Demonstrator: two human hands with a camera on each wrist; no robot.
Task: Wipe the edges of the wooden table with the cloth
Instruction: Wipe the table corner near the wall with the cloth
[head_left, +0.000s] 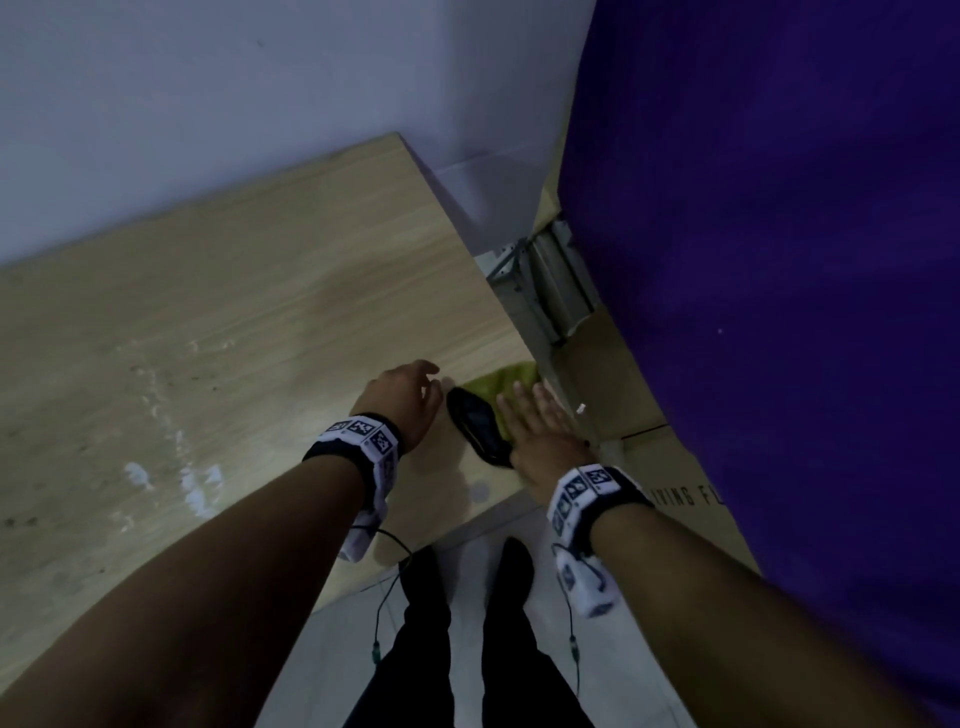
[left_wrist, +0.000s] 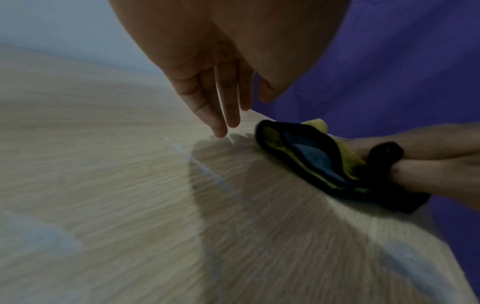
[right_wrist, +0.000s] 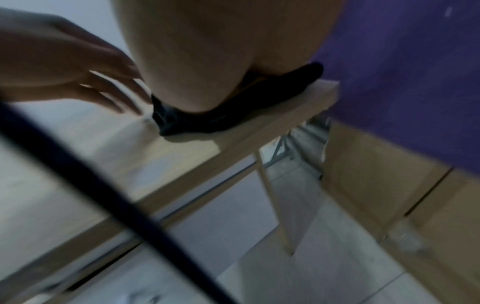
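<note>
The light wooden table fills the left of the head view. A yellow-green cloth with black trim lies on its right edge near the front corner. My right hand lies flat on the cloth with straight fingers, pressing it onto the edge. From the left wrist the cloth shows a blue inner layer, and a black fold bulges up between thumb and forefinger of the right hand. My left hand hovers just left of the cloth, its fingers relaxed, just above the wood and holding nothing.
Wet streaks glisten on the tabletop. A purple fabric hangs close on the right over cardboard boxes. A metal frame stands in the gap beside the table. A pale wall runs behind. My dark-trousered legs stand at the front edge.
</note>
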